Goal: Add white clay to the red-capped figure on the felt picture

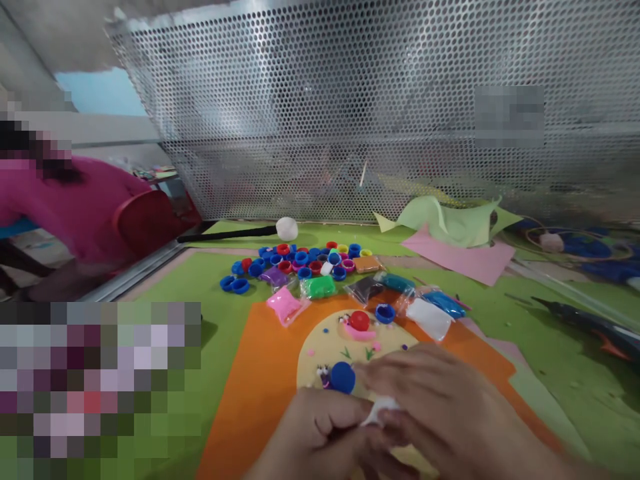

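Note:
Between the fingertips of my two hands is a small white piece of modelling clay point(382, 408). My left hand point(317, 430) pinches it from the left, and my right hand point(440, 403) closes on it from the right. Just beyond them lies a cream round sheet point(313, 347) on orange paper point(240, 387). Decorating it are a blue-cap snail point(343, 378) close to my left hand and a red-cap snail point(359, 321) with a pink body farther back. Beside the red one sits a loose blue bottle cap point(385, 313). My hands hide the sheet's near part.
Many coloured bottle caps point(301, 258) are heaped behind several clay packets, including pink point(285, 303), green point(320, 287) and white point(430, 317). A glue gun point(585, 327) lies at right, near crumpled paper point(445, 220). Behind stands a perforated metal panel point(320, 87). A person in pink point(75, 207) sits at left.

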`<state>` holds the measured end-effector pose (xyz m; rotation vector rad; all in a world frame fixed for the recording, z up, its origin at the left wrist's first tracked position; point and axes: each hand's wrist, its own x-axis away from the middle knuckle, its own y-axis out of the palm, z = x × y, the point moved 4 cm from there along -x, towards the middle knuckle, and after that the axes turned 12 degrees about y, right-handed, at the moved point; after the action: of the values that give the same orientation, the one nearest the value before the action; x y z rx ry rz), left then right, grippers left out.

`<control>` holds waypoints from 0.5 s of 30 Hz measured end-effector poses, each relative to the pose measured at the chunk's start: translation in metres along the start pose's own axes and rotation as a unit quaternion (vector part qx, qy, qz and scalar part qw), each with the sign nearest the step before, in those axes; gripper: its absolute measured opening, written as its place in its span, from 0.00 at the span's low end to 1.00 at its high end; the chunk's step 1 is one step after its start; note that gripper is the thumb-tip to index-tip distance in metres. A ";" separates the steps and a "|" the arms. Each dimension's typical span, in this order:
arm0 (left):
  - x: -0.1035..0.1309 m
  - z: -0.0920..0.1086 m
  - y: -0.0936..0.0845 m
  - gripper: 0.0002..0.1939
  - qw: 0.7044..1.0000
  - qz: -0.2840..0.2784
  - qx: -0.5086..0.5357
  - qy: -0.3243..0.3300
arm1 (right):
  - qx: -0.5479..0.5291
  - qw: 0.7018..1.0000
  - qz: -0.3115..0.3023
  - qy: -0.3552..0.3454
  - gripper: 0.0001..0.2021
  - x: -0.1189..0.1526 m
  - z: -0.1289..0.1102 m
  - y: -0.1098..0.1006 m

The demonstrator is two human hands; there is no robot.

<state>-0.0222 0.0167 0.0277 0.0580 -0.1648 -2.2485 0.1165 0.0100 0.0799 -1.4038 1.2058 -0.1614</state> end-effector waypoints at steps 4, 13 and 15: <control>0.007 -0.006 0.004 0.18 0.991 0.015 0.129 0.025 | 0.045 0.997 0.018 0.057 0.17 -0.001 0.006 -0.010; 0.003 0.006 0.003 0.17 0.996 -0.046 -0.054 0.049 | -0.066 0.996 -0.046 0.044 0.10 0.007 -0.006 0.016; 0.003 0.009 0.001 0.22 0.987 -0.046 -0.141 0.066 | -0.052 0.997 -0.037 0.030 0.16 0.005 -0.008 0.015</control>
<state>-0.0246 0.0148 0.0372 0.0642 0.2313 -2.3288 0.1053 0.0049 0.0670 -1.5457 1.2265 -0.1953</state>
